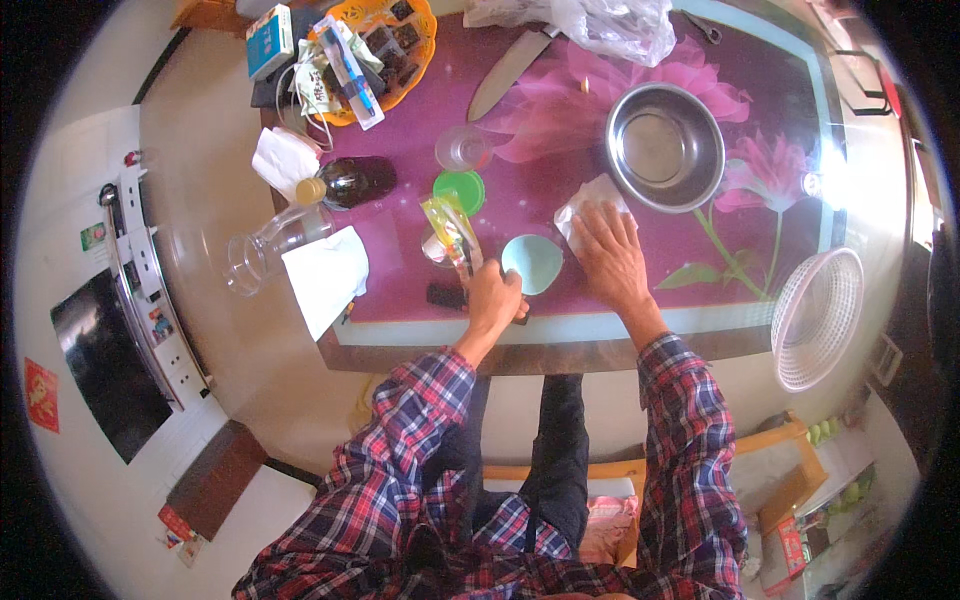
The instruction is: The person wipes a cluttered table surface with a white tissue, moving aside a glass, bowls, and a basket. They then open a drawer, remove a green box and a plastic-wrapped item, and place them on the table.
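A white tissue (589, 202) lies under my right hand (609, 251), which presses flat on the purple floral table cover (540, 180). My left hand (491, 296) is closed around something near the table's front edge; a clear strip and a dark end show by its fingers. Just beside it on the right sits a light blue bowl (532, 264). Beyond the left hand are a yellow-green packet (448, 225), a green round lid (459, 192) and a clear cup (459, 148). A steel basin (664, 147) stands beyond the right hand.
A large knife (510, 73) and a plastic bag (622, 26) lie at the far side. An orange basket (427, 37) of packets, a dark bottle (360, 182), a glass carafe (274, 240) and white paper (328, 274) are at left. A white woven basket (817, 319) is at right.
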Tool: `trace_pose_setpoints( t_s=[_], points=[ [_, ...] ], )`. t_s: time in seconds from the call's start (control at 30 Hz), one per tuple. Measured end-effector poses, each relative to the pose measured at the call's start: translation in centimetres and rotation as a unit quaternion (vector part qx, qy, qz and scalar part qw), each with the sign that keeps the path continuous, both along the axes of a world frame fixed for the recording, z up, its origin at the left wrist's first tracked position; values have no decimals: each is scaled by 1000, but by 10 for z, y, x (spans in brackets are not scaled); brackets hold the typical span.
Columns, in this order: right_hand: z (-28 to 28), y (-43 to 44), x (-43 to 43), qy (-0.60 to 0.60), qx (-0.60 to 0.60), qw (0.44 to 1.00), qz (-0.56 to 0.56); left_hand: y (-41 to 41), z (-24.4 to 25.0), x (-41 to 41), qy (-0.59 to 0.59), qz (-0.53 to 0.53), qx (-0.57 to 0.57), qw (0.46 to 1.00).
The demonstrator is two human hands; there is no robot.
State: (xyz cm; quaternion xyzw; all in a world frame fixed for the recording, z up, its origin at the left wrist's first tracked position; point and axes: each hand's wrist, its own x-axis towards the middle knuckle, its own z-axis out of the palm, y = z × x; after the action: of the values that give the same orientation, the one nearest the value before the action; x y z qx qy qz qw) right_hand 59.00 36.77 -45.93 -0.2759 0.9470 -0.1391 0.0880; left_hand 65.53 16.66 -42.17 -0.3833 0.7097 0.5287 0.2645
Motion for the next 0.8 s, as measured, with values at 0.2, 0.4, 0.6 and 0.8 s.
trace_pose_setpoints(
  t_s=[0.2,0.4,0.6,0.8],
  points=[
    [-18,-36,-29,39,-52,996,-56,-11,16,-21,-20,-101,-66,992],
    [-24,-61,-69,26,-58,997,34,-55,53,-60,339,-171,-413,828],
    [-17,-93,-89,33,-48,998,11,-79,47,-141,401,-297,-394,772],
    [-20,-123,-93,32,-81,993,85,-96,26,-134,363,-304,-400,785]
  ],
)
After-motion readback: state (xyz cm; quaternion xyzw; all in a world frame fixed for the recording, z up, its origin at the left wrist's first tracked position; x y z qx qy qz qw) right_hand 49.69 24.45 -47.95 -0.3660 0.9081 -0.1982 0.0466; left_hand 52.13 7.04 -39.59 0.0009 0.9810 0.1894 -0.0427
